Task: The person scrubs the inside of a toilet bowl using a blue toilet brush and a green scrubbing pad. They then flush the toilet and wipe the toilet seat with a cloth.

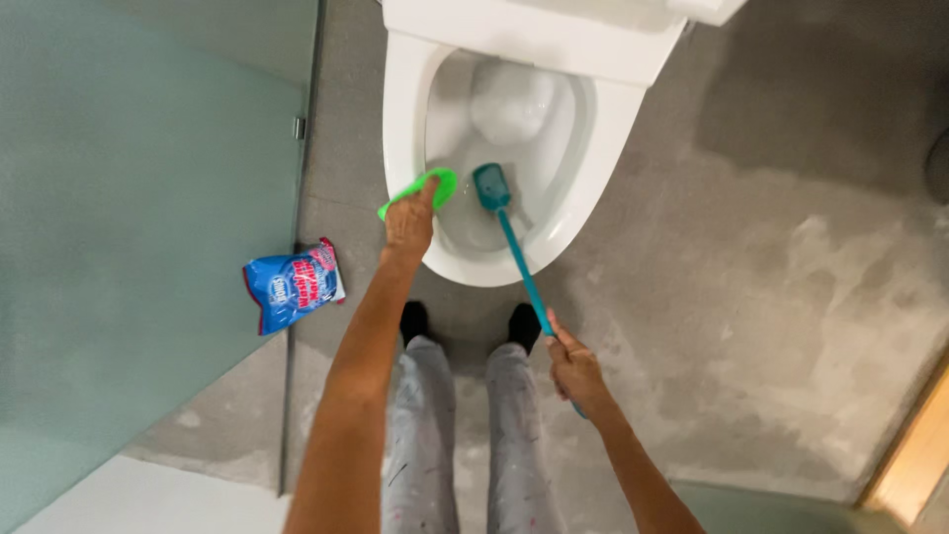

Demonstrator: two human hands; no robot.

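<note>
The right hand's grip (573,368) is closed on the teal brush (509,237), whose long axis runs toward eleven o'clock, head inside the toilet bowl (593,148). The left hand (408,220) presses a green cloth (435,185) on the rim at nine o'clock, nearer the bowl.

This was a bathroom in a home. A white toilet (514,129) with its bowl open stood on a grey, mottled concrete floor (771,277). A frosted glass partition (138,198), like a shower screen, ran along one side, with a small metal clip at its edge. A blue packet of cleaning powder (293,285) lay on the floor beside the glass.
</note>
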